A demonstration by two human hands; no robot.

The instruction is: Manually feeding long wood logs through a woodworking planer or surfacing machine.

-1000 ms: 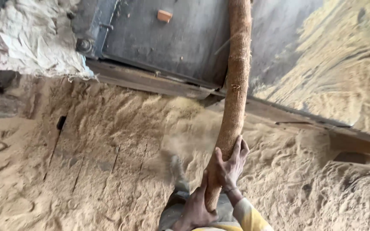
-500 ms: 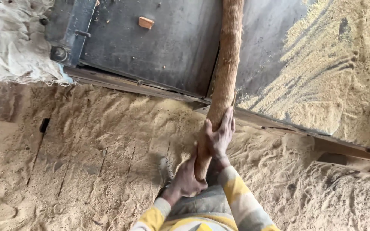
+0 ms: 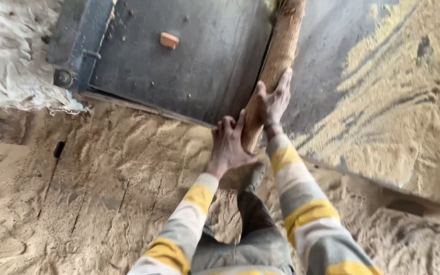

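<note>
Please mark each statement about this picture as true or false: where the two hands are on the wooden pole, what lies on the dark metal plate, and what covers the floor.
1. Both hands are on the thick wooden pole. True: the left hand grips near its lower end and the right hand is higher up.
2. The small orange-brown block lies on the sawdust-covered floor. False: it lies on the dark metal plate.
3. The sleeves are plain black. False: they are striped grey and yellow.
4. A pale sack cloth lies at the upper left. True.
5. The right hand holds a hammer. False: it holds only the pole.
</note>
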